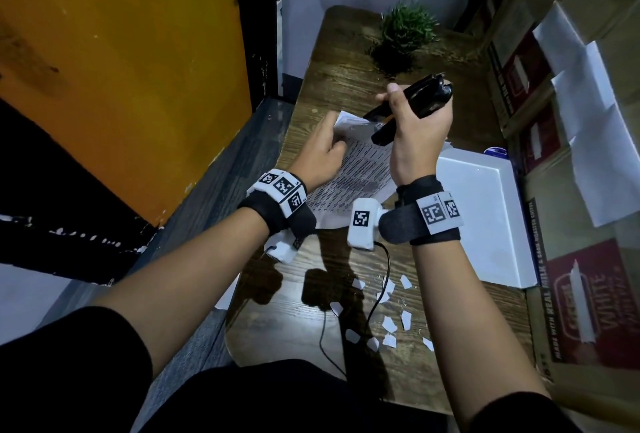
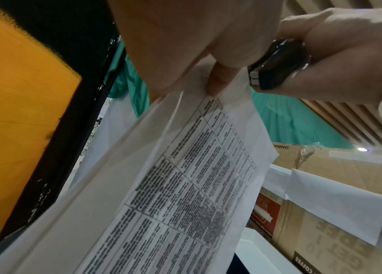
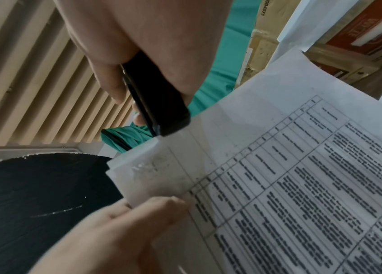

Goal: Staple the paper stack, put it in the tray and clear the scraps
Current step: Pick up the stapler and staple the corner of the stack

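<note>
Left hand (image 1: pixel 320 152) pinches printed paper stack (image 1: pixel 349 176); right hand (image 1: pixel 417 131) grips glossy black stapler (image 1: pixel 412 103) (apparently biting corner).

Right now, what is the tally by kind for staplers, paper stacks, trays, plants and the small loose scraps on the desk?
Stapler: 1
Paper stack: 1
White tray: 1
Potted plant: 1
Paper scraps: about 10, one partly under a cable
Total: about 14

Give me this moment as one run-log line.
left hand: pinches paper stack | right hand: grips stapler at stack's corner | tray: no papers | scraps: on table
</note>
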Available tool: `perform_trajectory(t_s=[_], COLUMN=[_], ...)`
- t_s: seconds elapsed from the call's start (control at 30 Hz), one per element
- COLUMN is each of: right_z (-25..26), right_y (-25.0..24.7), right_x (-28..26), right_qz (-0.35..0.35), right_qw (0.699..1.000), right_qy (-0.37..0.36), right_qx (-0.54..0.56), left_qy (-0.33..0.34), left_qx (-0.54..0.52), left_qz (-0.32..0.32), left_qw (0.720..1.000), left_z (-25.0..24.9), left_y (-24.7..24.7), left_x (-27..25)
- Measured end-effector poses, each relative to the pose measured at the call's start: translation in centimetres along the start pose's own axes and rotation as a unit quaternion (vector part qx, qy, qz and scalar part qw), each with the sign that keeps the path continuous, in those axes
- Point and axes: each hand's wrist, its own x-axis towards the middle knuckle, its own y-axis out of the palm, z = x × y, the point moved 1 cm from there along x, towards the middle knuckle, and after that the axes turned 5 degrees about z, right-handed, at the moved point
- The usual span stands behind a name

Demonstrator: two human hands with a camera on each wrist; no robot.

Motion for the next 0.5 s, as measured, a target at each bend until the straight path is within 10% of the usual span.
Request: perform_trajectory(t_s=[0.5], right_z=[-0.4], right_y=[1.3], right_x=[0.2], right_qz=[-0.084], right_qw=[0.995], right_qy=[-0.020], right_qx=[0.045], left_qy=[0.050], left_qx=[-0.008], left_qz=[0.021], left_qw=[0.998], left_z=[-1.0], left_y=[1.4], left_x=[-0.1])
